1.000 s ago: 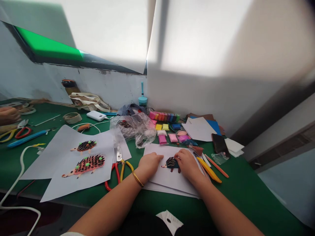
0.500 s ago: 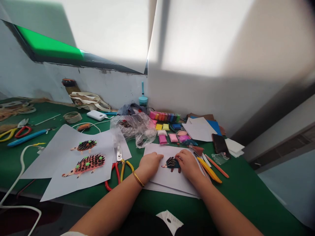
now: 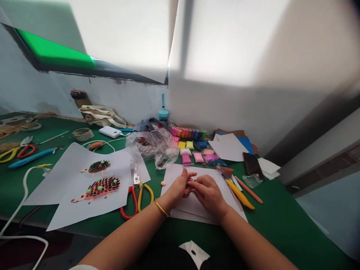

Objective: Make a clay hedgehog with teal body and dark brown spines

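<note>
My left hand (image 3: 180,187), with a gold bangle at its wrist, is turned palm inward above a white sheet of paper (image 3: 208,213). Its fingers are partly curled and a dark bit shows by them, too small to name. Against those fingers my right hand (image 3: 209,193) pinches thumb and forefinger together; what lies between them is hidden. Both hands cover the small hedgehog picture on the sheet. A pale pink lump of clay (image 3: 163,183) rests at the sheet's left edge. Red-and-yellow-handled scissors (image 3: 137,195) lie left of my left hand.
Two finished-looking spiny hedgehog pictures (image 3: 102,188) lie on paper at left. Behind my hands are a crumpled plastic bag (image 3: 157,144) and several coloured clay packets (image 3: 186,159). To the right lie a yellow utility knife (image 3: 239,194), an orange stick (image 3: 249,189) and a dark phone (image 3: 252,165).
My right hand has left the hedgehog picture and moved left to meet my left hand. My left hand has turned and loosened its fingers. The pink lump is now uncovered.
</note>
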The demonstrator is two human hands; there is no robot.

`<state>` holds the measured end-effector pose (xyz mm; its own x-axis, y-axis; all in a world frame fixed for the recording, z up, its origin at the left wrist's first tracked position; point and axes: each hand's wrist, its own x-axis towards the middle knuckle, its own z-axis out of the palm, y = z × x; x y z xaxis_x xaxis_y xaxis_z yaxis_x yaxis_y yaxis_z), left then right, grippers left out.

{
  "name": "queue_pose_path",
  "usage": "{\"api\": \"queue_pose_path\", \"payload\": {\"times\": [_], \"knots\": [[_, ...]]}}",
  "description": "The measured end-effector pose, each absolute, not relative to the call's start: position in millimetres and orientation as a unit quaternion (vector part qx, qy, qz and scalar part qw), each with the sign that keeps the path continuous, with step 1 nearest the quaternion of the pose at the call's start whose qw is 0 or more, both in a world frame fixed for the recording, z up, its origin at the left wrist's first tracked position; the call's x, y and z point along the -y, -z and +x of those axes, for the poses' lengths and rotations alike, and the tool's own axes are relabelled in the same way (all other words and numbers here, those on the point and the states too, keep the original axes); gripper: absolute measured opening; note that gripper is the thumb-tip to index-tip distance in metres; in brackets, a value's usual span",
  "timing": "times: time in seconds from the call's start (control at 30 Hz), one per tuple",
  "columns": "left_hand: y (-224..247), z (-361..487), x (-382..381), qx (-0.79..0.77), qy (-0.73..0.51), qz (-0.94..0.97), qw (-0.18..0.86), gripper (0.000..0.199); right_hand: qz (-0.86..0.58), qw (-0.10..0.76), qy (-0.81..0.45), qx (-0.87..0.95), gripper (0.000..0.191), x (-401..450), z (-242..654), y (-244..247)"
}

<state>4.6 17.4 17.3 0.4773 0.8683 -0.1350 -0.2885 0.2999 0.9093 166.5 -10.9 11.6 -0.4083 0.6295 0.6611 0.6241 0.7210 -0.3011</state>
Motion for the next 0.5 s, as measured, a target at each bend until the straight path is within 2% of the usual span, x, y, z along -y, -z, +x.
{"api": "queue_pose_path", "payload": {"times": [0.2,0.3,0.4,0.5], "knots": [[-25.3,5.4,-5.3,-0.300,-0.332,0.577,0.684,0.086,-0.371,0.405,-0.023,0.835,0.012,8.9,162.3,-9.5],[-26.1,4.4,-3.9,-0.298,-0.317,0.605,0.667,0.083,-0.367,0.421,-0.037,0.829,0.011,9.7,163.4,-11.0],[-18.4,4.4,-9.6,-0.299,-0.349,0.579,0.673,0.080,-0.394,0.473,-0.079,0.784,0.010,7.8,171.1,-10.3],[-8.0,1.8,-21.6,-0.323,-0.438,0.505,0.670,0.074,-0.488,0.511,-0.168,0.688,0.014,0.3,186.2,-4.8]]}}
